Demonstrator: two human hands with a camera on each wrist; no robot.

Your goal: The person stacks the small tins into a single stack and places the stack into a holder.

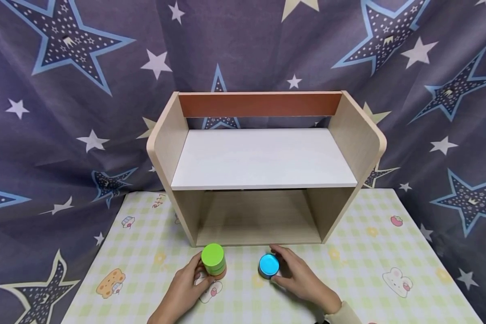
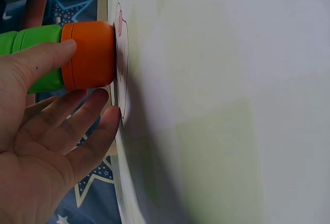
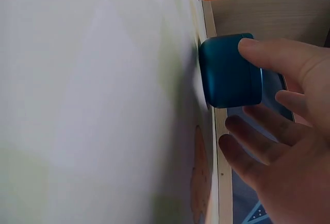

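Between thumb and fingers: green-orange stack [image 1: 213,260], left hand [image 1: 187,282]; blue tub [image 1: 269,265], right hand [image 1: 300,278]

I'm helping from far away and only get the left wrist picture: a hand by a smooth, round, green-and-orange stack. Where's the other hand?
Observer: The right hand is beside a short, smooth, bright-blue cylinder.

Operator: Ooh! What's the very top of my stack like?

Observer: From the head view, the green-and-orange stack has a flat, round, green top.

Operator: Is the blue one touching it?

Observer: No, they stand apart; the pale green-and-white checked tablecloth shows between them.
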